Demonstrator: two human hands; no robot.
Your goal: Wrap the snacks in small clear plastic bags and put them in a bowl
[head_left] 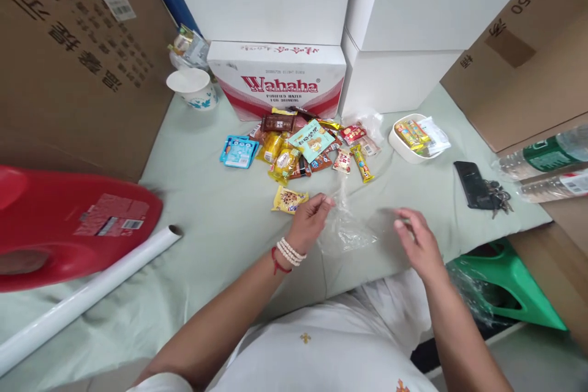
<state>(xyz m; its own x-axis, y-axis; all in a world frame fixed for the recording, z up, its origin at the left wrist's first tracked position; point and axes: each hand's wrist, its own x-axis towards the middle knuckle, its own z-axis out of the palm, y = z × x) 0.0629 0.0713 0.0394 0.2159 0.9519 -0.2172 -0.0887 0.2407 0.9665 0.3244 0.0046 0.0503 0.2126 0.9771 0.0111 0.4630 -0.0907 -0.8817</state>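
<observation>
My left hand [313, 215], with a beaded bracelet and a red cord at the wrist, pinches the edge of a clear plastic bag [345, 234]. The bag lies crumpled on the green cloth between my hands. To its right, my right hand [417, 239] is held apart from it with fingers spread and nothing in them. Just beyond my left hand lies a yellow cookie packet [288, 199]. Farther back is a heap of wrapped snacks, with a light green packet [313, 141] on top and a yellow wrapped bar [362, 163] at its right edge.
A Wahaha carton [280, 89] stands behind the snacks. A white bowl [407, 152] holds wrapped bars. At right are a phone [471, 184], keys [498, 197] and plastic bottles [546, 156]. A paper cup [195, 95], red jug [92, 196] and white roll [105, 285] occupy the left.
</observation>
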